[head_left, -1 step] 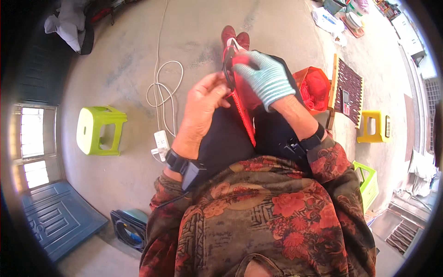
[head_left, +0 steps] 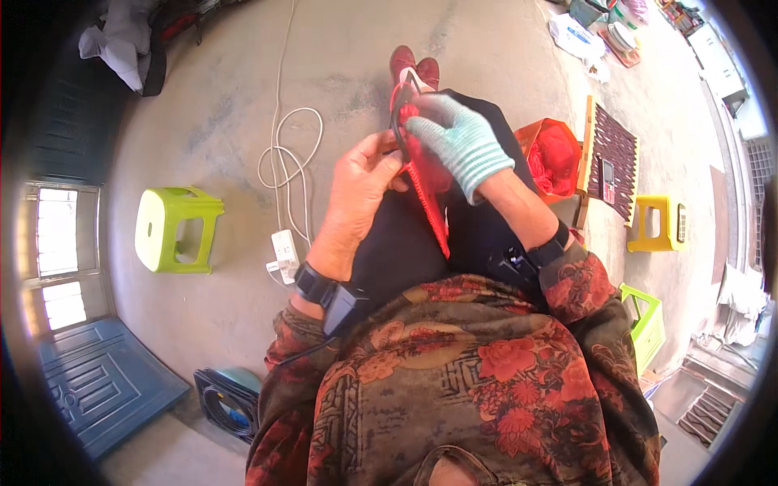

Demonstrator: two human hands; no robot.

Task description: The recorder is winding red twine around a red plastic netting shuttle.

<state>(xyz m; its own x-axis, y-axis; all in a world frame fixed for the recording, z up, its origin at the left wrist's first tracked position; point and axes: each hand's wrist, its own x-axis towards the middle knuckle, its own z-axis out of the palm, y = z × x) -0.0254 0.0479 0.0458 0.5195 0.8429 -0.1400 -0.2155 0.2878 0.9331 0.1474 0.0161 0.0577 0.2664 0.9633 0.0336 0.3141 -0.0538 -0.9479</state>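
Note:
Over my lap hangs a red mesh piece (head_left: pixel 428 198) with a black curved rim (head_left: pixel 396 121) at its far end. My left hand (head_left: pixel 365 174) is bare, and its thumb and fingers pinch the rim and the red edge beside it. A pale teal striped knit glove covers my right hand (head_left: pixel 462 142). Its fingers curl over red material at the far end of the piece, with the fingertips somewhat blurred. Just what lies between those fingers is partly hidden.
Right of my legs stands a red bag (head_left: pixel 551 158) holding red material, beside a slatted wooden rack (head_left: pixel 612 158) with a dark handset (head_left: pixel 608 180) on it. Yellow (head_left: pixel 655 223) and green stools (head_left: pixel 174 231) stand either side. A white power strip (head_left: pixel 284 253) and looped cable lie left.
My left hand has shifted slightly right, its fingers closer on the rim. My right hand has dipped a little, its fingers nearer the red material.

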